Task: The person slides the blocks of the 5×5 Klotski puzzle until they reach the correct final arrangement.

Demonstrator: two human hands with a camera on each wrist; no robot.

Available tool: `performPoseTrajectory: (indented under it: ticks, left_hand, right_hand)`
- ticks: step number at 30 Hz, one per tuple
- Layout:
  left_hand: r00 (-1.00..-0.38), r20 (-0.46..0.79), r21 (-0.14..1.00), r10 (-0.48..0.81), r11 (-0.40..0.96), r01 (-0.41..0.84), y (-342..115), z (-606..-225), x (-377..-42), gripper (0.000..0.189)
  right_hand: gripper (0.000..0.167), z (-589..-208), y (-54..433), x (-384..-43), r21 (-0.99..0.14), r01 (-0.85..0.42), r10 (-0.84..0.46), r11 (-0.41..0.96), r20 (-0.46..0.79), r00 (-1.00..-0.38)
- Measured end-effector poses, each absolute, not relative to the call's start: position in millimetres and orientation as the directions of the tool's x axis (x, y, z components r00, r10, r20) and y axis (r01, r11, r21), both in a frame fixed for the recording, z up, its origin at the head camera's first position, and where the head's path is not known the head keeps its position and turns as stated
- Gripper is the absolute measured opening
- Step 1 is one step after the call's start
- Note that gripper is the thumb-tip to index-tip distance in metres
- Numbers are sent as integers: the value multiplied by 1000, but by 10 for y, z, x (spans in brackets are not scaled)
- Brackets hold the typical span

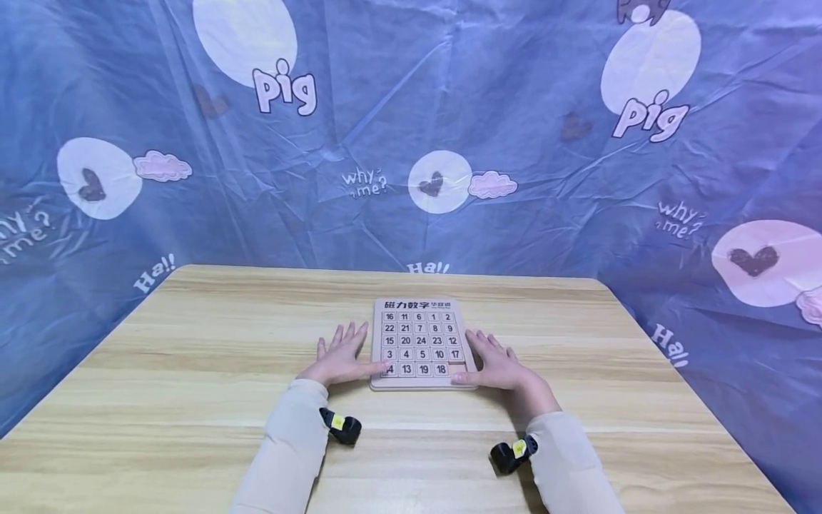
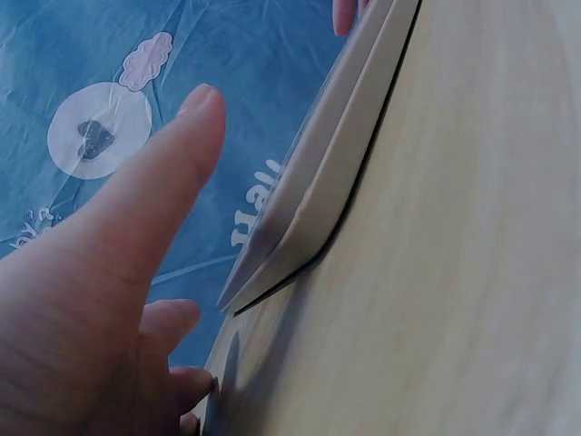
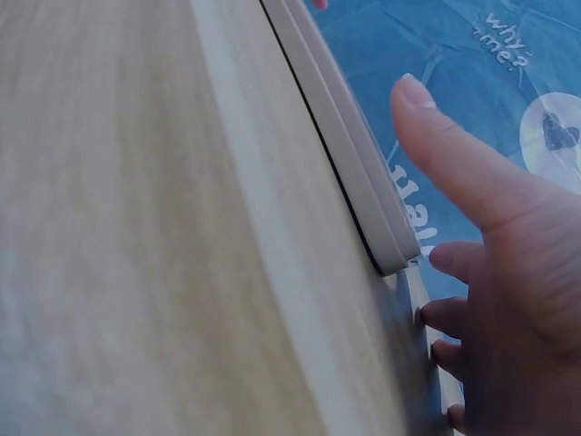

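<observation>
A number slide puzzle (image 1: 416, 383) lies flat on the wooden table, its rows of numbered tiles facing up. The bottom right slot of its grid has no tile. To its left is my left hand (image 1: 339, 360), fingers spread, the thumb reaching over the lower left tile. My right hand (image 1: 504, 368) is at the opposite side, with its thumb over the lower right corner by the vacant slot. In the left wrist view the thumb (image 2: 172, 173) appears raised above the puzzle's edge. The right wrist view likewise shows a raised thumb (image 3: 445, 150). Neither hand grips anything.
The light wooden table (image 1: 212, 343) extends around the puzzle on all sides. Behind and beside it hangs a blue printed cloth (image 1: 359, 128). Each wrist carries a small black camera, one on the left sleeve (image 1: 289, 442) and one on the right sleeve (image 1: 568, 457).
</observation>
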State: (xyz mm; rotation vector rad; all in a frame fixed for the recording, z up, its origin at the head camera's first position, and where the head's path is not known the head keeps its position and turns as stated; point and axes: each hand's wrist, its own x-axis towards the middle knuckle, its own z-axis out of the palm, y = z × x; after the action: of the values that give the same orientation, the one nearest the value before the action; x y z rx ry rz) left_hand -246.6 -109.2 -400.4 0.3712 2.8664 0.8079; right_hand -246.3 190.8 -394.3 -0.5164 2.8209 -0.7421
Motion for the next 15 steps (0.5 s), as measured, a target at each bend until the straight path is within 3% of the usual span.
performPoseTrajectory:
  ticks: [15]
  left_hand:
    - [-951, -85, 478, 297, 849, 223, -1085, -4033, -2452, 104]
  right_hand:
    - [103, -3995, 1924, -2443, -486, -297, -376, 822, -72, -924]
